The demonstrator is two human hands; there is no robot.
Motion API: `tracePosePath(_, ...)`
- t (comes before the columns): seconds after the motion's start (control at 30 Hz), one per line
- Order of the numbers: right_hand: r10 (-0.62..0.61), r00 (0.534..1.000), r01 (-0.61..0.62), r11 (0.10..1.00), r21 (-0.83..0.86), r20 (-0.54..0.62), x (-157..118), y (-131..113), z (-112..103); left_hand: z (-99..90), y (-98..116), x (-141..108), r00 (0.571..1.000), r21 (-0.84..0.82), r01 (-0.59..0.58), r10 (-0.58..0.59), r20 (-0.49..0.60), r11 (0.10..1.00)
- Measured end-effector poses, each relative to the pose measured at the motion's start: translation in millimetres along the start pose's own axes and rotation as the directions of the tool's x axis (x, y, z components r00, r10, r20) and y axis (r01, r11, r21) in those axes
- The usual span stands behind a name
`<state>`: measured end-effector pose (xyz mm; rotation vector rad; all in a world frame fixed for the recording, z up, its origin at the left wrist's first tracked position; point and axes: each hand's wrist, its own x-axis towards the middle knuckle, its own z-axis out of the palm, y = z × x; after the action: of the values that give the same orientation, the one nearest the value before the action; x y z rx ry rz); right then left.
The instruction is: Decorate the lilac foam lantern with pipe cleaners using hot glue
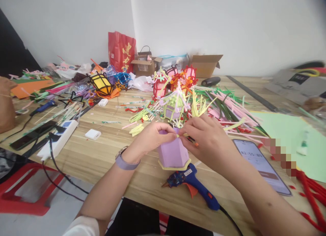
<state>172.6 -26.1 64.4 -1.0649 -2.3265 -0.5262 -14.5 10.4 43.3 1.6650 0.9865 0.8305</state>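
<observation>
A purple six-sided paper lantern body (171, 153) with a pale yellow border round its base stands on the table in front of me. My left hand (156, 135) is closed at its top rim, thumb and fingers pinching a small yellow pipe cleaner (177, 136). From the other side, my right hand (203, 132) pinches at the same spot, its fingertips almost meeting the left ones. Fingers cover most of the pipe cleaner and part of the rim. A blue glue gun (189, 178) lies just in front of the lantern body, its nozzle pointing left.
Behind the hands stands a finished-looking green and purple lantern (174, 108). Pipe cleaners (236, 107) are heaped at the right, near a phone (259, 164) showing a timer. A white power strip (58, 137) with black cables lies left; a red bag (121, 52) stands at the back.
</observation>
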Motion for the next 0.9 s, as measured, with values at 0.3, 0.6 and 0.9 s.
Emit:
tracePosePath(0.3, -0.065, 0.994, 0.053, 0.989, -0.14, -0.085, 1, -8, 5, 2.5, 0, 1, 0.995, 0.068, -0.095, 0.096, -0.011, 0.993)
tracePosePath(0.6, 0.016, 0.999, -0.011, 0.994, 0.111, -0.038, 2, -5, 3, -1.0, 1, -2, 0.984, 0.155, -0.174, 0.179, -0.021, 0.973)
tracePosePath(0.9, 0.046, 0.999, -0.045, 0.956, 0.29, 0.003, 2, -6, -7, -2.9, 3, -2, 0.978, 0.167, -0.203, 0.207, -0.008, 0.965)
